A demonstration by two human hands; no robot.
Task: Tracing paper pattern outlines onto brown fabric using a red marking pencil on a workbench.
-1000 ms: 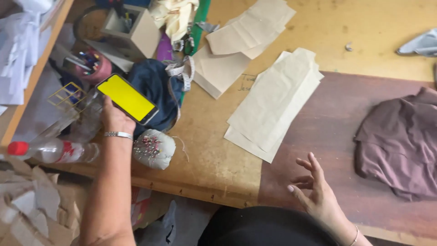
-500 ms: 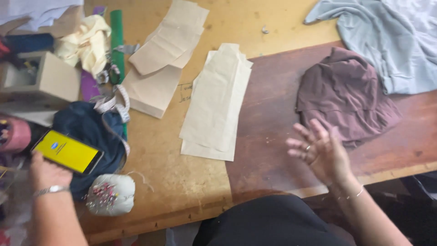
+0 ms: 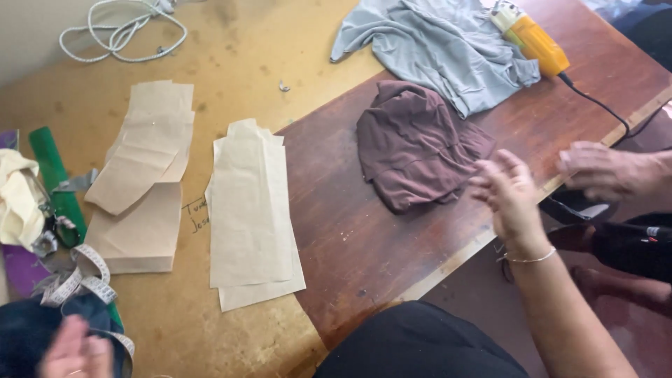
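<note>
- Maroon garment (image 3: 413,143) lies crumpled on the dark part of the worktop (image 3: 336,231), still unfolded and unhandled.
- Right hand (image 3: 511,196) hovers just beside the garment's right edge, fingers spread wide, holding nothing.
- Left hand (image 3: 73,353) shows blurred at the lower left corner near a measuring tape (image 3: 80,273); its grip cannot be told.
- Paper pattern pieces (image 3: 252,210) lie flat left of the garment, apart from it.
- Another person's hand (image 3: 605,171) rests at the worktop's right edge.
</note>
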